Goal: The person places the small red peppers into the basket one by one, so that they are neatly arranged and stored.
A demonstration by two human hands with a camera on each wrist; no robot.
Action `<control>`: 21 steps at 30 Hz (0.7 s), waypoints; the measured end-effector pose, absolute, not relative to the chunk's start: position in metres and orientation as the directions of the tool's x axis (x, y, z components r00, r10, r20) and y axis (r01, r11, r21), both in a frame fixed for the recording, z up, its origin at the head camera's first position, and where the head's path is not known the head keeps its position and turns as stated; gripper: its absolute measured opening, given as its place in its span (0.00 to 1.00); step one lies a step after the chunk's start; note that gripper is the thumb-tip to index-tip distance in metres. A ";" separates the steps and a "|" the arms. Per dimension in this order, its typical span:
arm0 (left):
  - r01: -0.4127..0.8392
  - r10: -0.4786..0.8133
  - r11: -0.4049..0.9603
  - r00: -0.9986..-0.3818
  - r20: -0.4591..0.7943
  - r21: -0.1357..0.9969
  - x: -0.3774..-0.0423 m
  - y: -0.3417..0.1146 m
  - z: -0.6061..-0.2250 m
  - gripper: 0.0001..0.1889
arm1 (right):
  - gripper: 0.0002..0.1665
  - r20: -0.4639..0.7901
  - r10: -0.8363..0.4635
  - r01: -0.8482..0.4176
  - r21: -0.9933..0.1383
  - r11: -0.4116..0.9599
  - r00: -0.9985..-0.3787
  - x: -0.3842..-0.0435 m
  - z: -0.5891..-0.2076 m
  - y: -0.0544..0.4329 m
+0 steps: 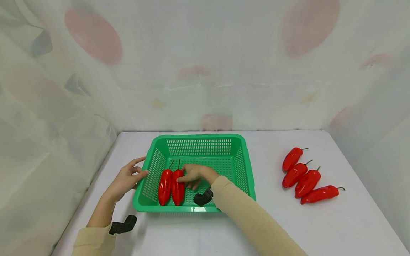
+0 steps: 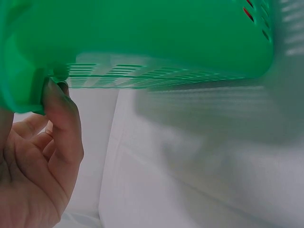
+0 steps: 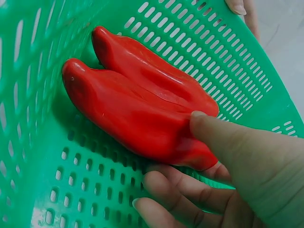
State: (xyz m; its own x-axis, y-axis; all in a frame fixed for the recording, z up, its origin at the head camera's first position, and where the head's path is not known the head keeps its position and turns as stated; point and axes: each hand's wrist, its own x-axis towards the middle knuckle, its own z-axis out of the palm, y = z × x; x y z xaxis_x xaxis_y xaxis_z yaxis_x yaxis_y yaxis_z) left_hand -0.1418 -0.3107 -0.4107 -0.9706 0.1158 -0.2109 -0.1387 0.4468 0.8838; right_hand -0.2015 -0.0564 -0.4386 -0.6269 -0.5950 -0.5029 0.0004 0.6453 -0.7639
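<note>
A green plastic basket (image 1: 205, 208) with slotted walls holds two red peppers lying side by side near its left wall. My right hand (image 1: 193, 174) reaches inside and holds the right-hand red pepper (image 1: 178, 188) near its stem end. In the right wrist view its thumb (image 3: 228, 135) presses on that pepper, with other fingers along the side. The left red pepper (image 1: 164, 187) lies against it. My left hand (image 1: 125, 179) grips the basket's left rim; the left wrist view shows a bent finger (image 2: 64, 123) at the rim's underside.
Several more red peppers (image 1: 307, 183) lie grouped on the white table (image 1: 272, 227) to the right of the basket. Pale patterned sheeting (image 1: 205, 71) rises behind the table and along both sides. A black wrist device (image 1: 123, 225) sits on each forearm.
</note>
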 end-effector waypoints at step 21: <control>-0.138 0.116 0.453 -0.970 -0.212 0.881 -0.140 -0.309 -0.406 0.34 | 0.26 -0.501 -0.585 0.029 -0.774 0.632 -0.638 -0.202 -0.441 -0.059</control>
